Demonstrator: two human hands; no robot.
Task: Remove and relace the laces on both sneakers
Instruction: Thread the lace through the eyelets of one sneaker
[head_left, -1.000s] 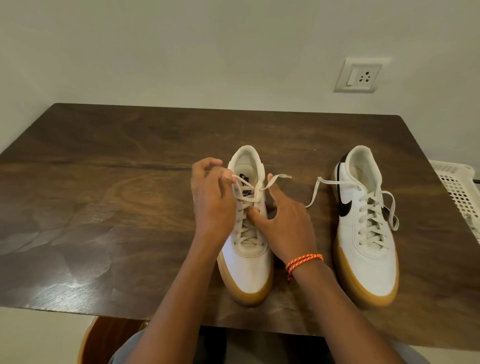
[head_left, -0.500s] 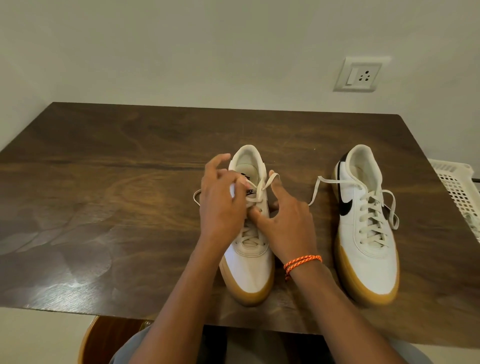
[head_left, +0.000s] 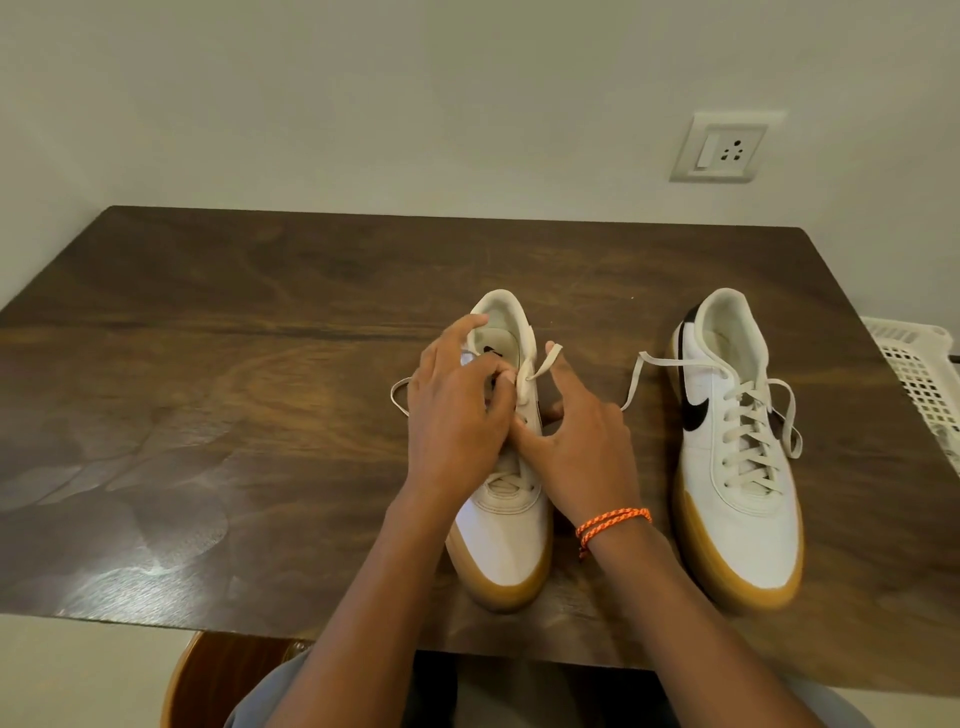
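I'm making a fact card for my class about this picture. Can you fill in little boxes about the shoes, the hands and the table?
left sneaker: under both hands, lace ends loose at the top
right sneaker: untouched, laced, ends untied
left hand: pinches the lace at the top eyelets
right hand: rests on the left sneaker's side, fingers spread
table: dark wood
wrist: orange band on the right

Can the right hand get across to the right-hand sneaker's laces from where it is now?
Probably yes. The right hand rests beside the left sneaker, and only bare table lies between it and the right sneaker, whose laces lie exposed on top.
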